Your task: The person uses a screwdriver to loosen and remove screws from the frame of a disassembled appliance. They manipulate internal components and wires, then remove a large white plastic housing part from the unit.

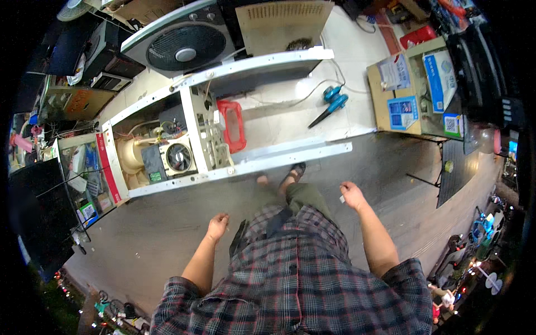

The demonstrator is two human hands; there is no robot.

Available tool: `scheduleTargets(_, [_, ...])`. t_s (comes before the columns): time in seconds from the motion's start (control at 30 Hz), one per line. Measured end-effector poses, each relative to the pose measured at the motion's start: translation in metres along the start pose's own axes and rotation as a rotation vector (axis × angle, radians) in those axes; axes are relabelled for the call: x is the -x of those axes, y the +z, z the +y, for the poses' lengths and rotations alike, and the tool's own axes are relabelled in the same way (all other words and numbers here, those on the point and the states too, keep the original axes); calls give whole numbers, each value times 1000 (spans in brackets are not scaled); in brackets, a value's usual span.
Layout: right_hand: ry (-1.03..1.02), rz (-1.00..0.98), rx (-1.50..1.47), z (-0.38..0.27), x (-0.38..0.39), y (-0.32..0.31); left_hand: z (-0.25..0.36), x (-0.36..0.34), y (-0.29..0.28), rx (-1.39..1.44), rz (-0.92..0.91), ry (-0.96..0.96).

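Both my arms hang apart at my sides as I stand over the floor. My left hand (218, 226) is loosely closed, and what its fingers hold, if anything, is hidden. A small white piece (342, 199) shows at the fingers of my right hand (352, 195), which is closed on it. Beyond my feet lies a long opened white metal cabinet (257, 167), apart from both hands. Inside its left part are a round fan (179, 157), a beige plastic housing (129, 153) and a green circuit board (155, 176). A red plastic frame (238, 139) stands in its middle.
A blue hand blower (335, 100) with a cord lies on the tiles. Behind the cabinet is a large panel with a round black grille (187, 47). A cardboard-sided counter (381, 109) stands right, a glass display case (68, 146) left. A dark folding board (451, 173) is at right.
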State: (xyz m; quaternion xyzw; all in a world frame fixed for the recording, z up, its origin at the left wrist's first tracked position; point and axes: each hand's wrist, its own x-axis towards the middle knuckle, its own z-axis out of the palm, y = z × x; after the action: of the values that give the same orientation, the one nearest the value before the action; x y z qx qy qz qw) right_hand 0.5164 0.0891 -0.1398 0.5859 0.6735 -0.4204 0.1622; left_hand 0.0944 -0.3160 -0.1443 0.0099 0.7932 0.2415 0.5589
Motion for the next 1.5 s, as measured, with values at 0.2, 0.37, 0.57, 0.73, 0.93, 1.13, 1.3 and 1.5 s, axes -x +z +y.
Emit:
scheduleTargets(0.2, [-70, 252, 9, 7, -14, -64, 35, -19, -35, -248, -20, 113])
scheduleTargets(0.37, [-140, 488, -182, -15, -100, -142, 92, 25, -31, -276, -15, 62])
scheduleTargets(0.57, [-637, 581, -440, -245, -135, -283, 15, 3, 50, 175, 180, -108])
scheduleTargets(0.73, [-862, 556, -478, -365, -115, -369, 38, 52, 128, 135, 152, -228])
scheduleTargets(0.93, [-1093, 426, -580, -416, -100, -375, -21, 59, 175, 241, 153, -186])
scheduleTargets(1.13, [-1134, 435, -685, -451, -91, -377, -75, 78, 186, 561, 173, -285])
scheduleTargets(1.3, [-1213, 678, -512, -512, -93, -395, -124, 59, 181, -4, 254, -34])
scheduleTargets(1.5, [-1025, 696, -500, -560, -84, -429, -97, 39, 145, 663, 182, -334])
